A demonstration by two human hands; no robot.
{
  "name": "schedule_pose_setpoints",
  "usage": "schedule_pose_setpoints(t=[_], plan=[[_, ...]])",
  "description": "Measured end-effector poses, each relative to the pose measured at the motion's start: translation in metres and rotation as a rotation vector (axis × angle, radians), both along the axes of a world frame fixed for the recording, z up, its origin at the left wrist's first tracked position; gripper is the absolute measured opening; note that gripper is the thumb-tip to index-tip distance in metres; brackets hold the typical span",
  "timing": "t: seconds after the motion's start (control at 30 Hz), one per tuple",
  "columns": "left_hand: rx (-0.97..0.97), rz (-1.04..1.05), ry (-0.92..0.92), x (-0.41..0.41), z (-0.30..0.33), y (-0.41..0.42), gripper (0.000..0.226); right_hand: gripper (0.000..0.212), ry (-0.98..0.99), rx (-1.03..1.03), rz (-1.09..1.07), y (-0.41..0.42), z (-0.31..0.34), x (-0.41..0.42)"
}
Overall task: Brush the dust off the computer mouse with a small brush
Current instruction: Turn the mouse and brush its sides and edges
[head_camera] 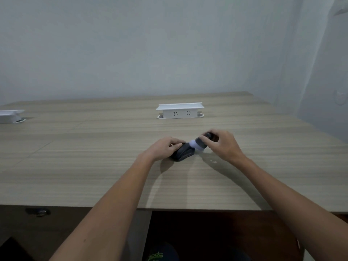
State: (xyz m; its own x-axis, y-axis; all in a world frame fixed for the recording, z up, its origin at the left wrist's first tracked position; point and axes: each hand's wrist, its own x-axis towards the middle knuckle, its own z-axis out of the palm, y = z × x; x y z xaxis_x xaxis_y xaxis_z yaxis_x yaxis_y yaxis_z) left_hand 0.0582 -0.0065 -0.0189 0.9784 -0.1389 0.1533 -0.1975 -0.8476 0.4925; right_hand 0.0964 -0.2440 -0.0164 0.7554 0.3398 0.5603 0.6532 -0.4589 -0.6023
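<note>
A dark grey computer mouse (183, 153) lies on the wooden desk (94, 166) near the middle. My left hand (165, 147) grips its left side and holds it tilted a little. My right hand (222, 143) holds a small brush (199, 144) with a dark handle and a white bristle head. The bristles touch the mouse's upper right end. The brush handle's far end pokes out between my fingers.
A white pop-up socket box (179, 110) stands on the desk behind my hands. A second white box (10, 115) sits at the far left. The desk's front edge (188, 209) runs below my forearms. A pale wall rises behind and to the right.
</note>
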Motion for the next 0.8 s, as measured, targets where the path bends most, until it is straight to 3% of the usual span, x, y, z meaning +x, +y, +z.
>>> schedule_pose_setpoints(t=[0.1, 0.23, 0.37, 0.5, 0.57, 0.67, 0.8], plan=[[-0.020, 0.003, -0.001, 0.001, -0.001, 0.001, 0.035, 0.012, 0.085, -0.109, 0.175, 0.003, 0.002, -0.005], [-0.042, 0.028, 0.002, 0.003, -0.003, -0.001, 0.035, 0.012, -0.062, -0.121, -0.027, 0.004, 0.006, 0.000], [-0.039, 0.050, -0.012, 0.005, -0.005, -0.001, 0.035, 0.014, -0.010, -0.157, 0.178, 0.010, 0.009, -0.008], [-0.043, 0.068, -0.006, 0.005, -0.005, -0.003, 0.035, 0.014, -0.107, -0.170, -0.010, 0.011, 0.006, -0.004], [-0.061, 0.074, -0.001, 0.004, -0.005, -0.003, 0.034, 0.012, -0.105, -0.093, 0.041, 0.010, 0.007, -0.007], [-0.078, 0.082, -0.005, 0.005, -0.004, -0.004, 0.034, 0.012, -0.032, -0.173, 0.171, 0.014, 0.006, -0.012], [-0.077, 0.094, -0.001, 0.003, -0.003, -0.007, 0.034, 0.014, -0.120, -0.234, -0.044, 0.013, 0.005, -0.004]])
